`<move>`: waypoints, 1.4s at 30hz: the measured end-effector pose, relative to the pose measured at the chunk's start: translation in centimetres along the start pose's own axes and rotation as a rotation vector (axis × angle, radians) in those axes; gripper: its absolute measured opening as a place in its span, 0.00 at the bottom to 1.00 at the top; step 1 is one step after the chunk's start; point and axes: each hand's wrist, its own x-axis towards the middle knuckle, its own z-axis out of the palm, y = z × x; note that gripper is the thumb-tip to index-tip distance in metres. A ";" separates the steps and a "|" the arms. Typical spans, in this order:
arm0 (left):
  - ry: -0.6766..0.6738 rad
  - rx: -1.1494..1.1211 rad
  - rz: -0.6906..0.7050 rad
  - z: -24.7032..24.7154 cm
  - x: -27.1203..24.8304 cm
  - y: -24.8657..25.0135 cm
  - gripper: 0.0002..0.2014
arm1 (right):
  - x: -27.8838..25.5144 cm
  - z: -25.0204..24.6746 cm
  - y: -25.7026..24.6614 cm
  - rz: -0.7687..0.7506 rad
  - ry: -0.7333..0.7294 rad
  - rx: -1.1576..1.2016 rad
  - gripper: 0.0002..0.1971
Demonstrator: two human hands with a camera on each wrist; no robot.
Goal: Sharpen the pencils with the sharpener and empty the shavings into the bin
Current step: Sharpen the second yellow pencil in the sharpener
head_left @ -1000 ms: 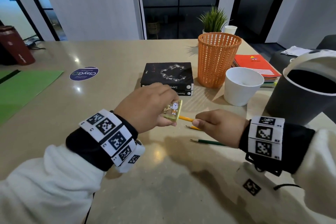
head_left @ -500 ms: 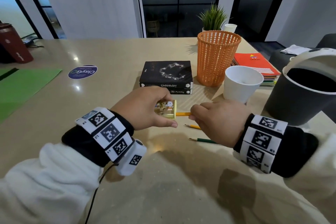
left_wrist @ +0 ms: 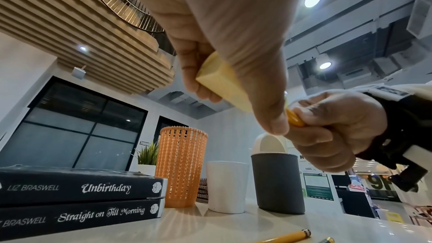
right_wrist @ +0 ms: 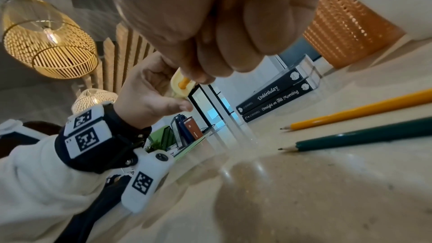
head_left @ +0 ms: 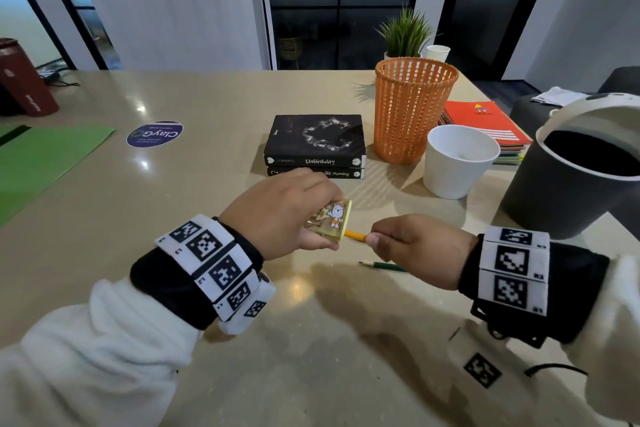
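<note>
The left hand pinches the yellow sharpener above mid-table, while the right hand curls tight around an orange pencil plugged into the sharpener's 4 o'clock side. Two more pencils lie on the table below; the grey bin stands open at 2 o'clock. Twisting off-axis could snap the lead, and tilting the sharpener might spill shavings.
</note>
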 end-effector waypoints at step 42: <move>-0.052 -0.173 -0.470 -1.9 -1.2 -2.7 0.28 | 0.3 0.2 2.3 -0.004 0.075 -0.435 0.12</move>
